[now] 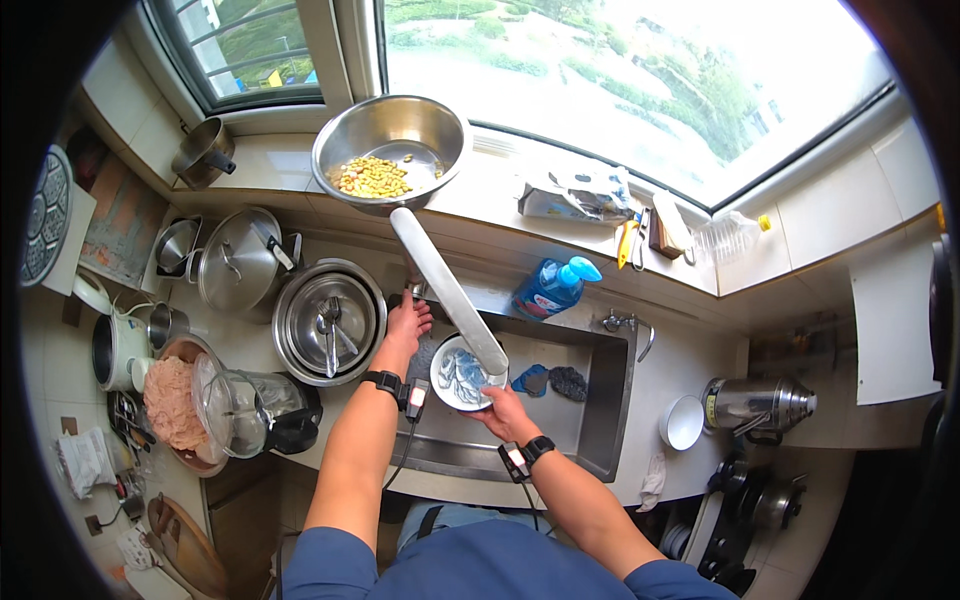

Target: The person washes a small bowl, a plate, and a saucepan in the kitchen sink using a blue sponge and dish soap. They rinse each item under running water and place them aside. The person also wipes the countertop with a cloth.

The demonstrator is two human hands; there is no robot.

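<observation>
My right hand [506, 415] holds a white bowl [444, 394] by its rim, over the stainless steel sink [525, 450]. A blue pattern or wet streaks show inside the bowl; which of these I cannot tell. Directly above it is the end of a broad metal faucet spout [450, 289]. My left hand [409, 326] reaches to the faucet's side handle [417, 288], fingers apart and one fingertip against it. On the sink floor, right of the bowl, lie a blue sponge or cloth [531, 380] and a dark scouring pad [568, 383].
Nested steel bowls [287, 352] with cutlery stand left of the sink, near a blender jug [251, 412] and a basin of pinkish minced mass [178, 405]. A blue soap bottle [547, 289] stands behind the sink. On the sill is a steel pot [390, 120] with yellowish beans or nuts.
</observation>
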